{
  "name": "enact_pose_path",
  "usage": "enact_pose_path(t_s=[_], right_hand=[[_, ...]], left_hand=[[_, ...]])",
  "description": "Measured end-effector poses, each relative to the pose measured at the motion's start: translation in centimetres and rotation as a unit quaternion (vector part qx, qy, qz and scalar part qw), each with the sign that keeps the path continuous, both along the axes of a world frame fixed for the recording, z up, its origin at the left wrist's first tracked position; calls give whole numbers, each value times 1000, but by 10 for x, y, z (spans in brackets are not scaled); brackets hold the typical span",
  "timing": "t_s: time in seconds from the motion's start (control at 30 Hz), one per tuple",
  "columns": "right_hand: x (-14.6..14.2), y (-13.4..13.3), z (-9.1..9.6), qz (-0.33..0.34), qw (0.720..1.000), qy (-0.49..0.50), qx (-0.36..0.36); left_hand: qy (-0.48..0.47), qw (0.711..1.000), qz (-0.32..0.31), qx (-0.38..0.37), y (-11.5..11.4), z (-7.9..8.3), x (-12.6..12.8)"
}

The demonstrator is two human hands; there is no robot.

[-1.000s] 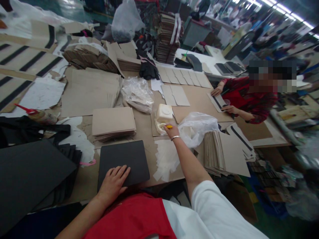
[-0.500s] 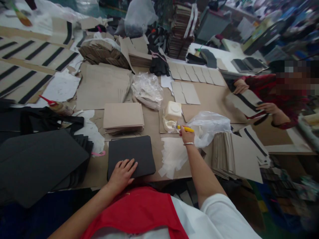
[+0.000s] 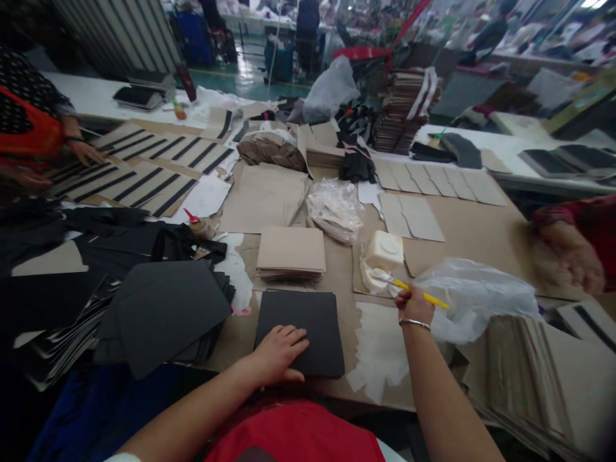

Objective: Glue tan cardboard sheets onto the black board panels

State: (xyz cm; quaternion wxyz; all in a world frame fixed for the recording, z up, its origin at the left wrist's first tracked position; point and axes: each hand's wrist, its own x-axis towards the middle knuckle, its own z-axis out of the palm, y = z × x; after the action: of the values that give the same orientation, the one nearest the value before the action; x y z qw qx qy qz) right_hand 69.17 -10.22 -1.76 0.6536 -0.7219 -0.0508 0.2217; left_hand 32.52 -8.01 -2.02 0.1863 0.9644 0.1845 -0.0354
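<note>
My left hand [image 3: 283, 351] lies flat, fingers spread, on a stack of dark rectangular boards [image 3: 315, 324] at the table's near edge. In my right hand [image 3: 416, 305] is a brush with a yellow handle [image 3: 436, 301]. Its tip reaches into the opening of a cut-open whitish plastic container [image 3: 385, 249] holding a pale, creamy substance. Beyond the dark boards sits a neat pile of tan boards [image 3: 291, 251]. Overlapping whitish translucent pieces [image 3: 378, 350] lie between the dark boards and my right forearm.
Clear plastic sheeting [image 3: 474, 298] and stacked grey-beige boards [image 3: 520, 372] lie at right. More dark panels [image 3: 171, 314] and a red-tipped bottle [image 3: 199, 224] are at left. Striped panels [image 3: 158, 173] spread farther back. A co-worker's hand [image 3: 84, 151] is at left, another person's hand [image 3: 580, 263] at right.
My view has turned left and up, so the table sits lower and farther right. My left hand stays on the dark boards. The brush stays at the container. The right co-worker's striped panel is out of hand.
</note>
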Motion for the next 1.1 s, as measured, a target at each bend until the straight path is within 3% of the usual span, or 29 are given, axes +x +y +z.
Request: enact_pose_path(t_s=[0.13, 0.27, 0.4, 0.53, 0.6, 0.73, 0.83, 1.1], right_hand=[[-73, 76, 21, 165, 980, 59, 97], [-154, 149, 30, 361, 930, -4, 64], [-201, 188, 25, 464, 881, -91, 12], [-210, 208, 13, 541, 832, -116, -38], [-207, 222, 5, 548, 823, -139, -54], [-195, 252, -9, 463, 867, -180, -47], [-178, 260, -14, 416, 887, -196, -48], [-97, 209, -1, 296, 915, -238, -136]], left_hand=[[-50, 992, 98, 66, 55, 4, 35], [-31, 979, 175, 105, 108, -10, 66], [1, 979, 190, 73, 126, -26, 70], [-11, 979, 187, 75, 125, -37, 66], [-18, 979, 189, 79, 125, -42, 66], [-32, 977, 191, 89, 127, -49, 67], [-37, 977, 189, 94, 130, -44, 66], [4, 966, 236, 107, 148, -22, 81]])
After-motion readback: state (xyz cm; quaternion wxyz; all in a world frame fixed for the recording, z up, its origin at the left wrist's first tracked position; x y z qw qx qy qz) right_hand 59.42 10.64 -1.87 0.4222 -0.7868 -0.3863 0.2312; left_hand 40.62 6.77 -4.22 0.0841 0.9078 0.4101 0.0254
